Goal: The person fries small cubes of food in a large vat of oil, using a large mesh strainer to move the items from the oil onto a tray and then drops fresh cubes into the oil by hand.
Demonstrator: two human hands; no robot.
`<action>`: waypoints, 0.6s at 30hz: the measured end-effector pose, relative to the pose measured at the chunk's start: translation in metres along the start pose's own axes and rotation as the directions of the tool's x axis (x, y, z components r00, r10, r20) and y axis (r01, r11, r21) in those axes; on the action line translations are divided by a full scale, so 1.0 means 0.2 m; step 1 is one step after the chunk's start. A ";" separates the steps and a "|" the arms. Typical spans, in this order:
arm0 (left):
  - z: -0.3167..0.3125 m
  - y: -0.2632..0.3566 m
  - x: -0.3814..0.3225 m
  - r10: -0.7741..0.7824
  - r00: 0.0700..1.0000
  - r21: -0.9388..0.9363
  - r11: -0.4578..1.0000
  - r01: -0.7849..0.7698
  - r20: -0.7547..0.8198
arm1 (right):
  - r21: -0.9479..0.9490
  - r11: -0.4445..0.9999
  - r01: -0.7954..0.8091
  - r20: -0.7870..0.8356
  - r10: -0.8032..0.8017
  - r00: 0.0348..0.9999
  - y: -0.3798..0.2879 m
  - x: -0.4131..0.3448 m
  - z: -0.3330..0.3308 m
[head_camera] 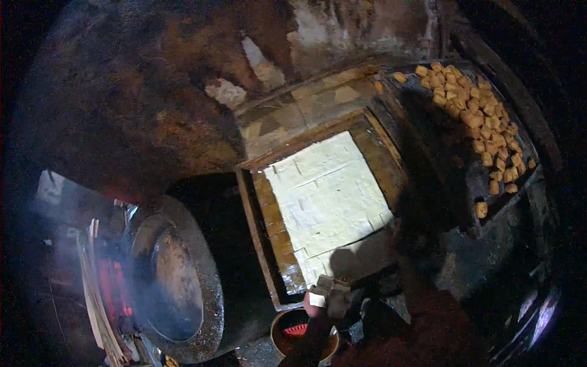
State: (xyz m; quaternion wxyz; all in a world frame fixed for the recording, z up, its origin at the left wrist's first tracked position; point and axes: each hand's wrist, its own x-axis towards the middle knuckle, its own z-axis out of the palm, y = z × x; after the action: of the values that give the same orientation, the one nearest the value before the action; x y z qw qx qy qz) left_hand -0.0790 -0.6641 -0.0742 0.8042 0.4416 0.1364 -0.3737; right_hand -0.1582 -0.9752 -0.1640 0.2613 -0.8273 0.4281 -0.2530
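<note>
My left hand [313, 308] is at the lower middle, holding a small stack of block pieces, which look like tofu [317, 299]. One piece catches the light; the others lie in shadow. Just beyond the hand, a large pale slab of what looks like tofu [332, 192] lies flat, with straight cut lines across it. It rests on a slatted base inside a shallow wooden frame [255, 229]. Blocks are gone from the slab's near right corner. A dark reddish sleeve [426, 316] shows at lower right, but deep shadow hides my right hand.
At left stands a round stove with a large smoking pan [179, 284]. Firewood sticks [94, 293] and a red glow lie beyond it. A bowl [275, 337] holding a red item [296, 330] sits below my left hand. Several golden-brown fried pieces [472, 114] cover a tray at upper right.
</note>
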 end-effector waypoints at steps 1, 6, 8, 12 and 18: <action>-0.05 0.01 -0.02 -0.003 1.000 0.002 1.000 0.003 0.001 | 0.033 0.999 0.001 -0.013 0.000 1.000 0.03 0.01 -0.01; -0.15 0.01 -0.04 0.010 0.998 -0.163 0.986 -0.021 -0.069 | -0.032 0.999 -0.011 -0.062 0.009 0.998 -0.04 -0.05 0.03; 0.01 0.15 -0.14 -0.082 0.995 -0.163 0.983 0.089 0.050 | -0.068 0.998 -0.005 -0.072 0.000 0.997 -0.14 -0.13 0.04; 0.09 0.22 -0.21 0.044 0.999 -0.010 0.999 -0.044 -0.005 | -0.054 0.998 -0.023 -0.063 0.020 0.998 -0.26 -0.22 0.09; 0.09 0.22 -0.33 0.055 0.997 0.011 0.998 -0.055 -0.053 | 0.011 1.000 -0.023 -0.054 0.023 0.998 -0.27 -0.21 0.10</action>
State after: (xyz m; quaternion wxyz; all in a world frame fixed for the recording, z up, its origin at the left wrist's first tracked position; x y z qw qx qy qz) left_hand -0.0945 -0.6321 -0.0008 0.8081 0.4591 0.1438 -0.3400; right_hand -0.1351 -0.9085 -0.1521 0.2571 -0.8137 0.4432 -0.2745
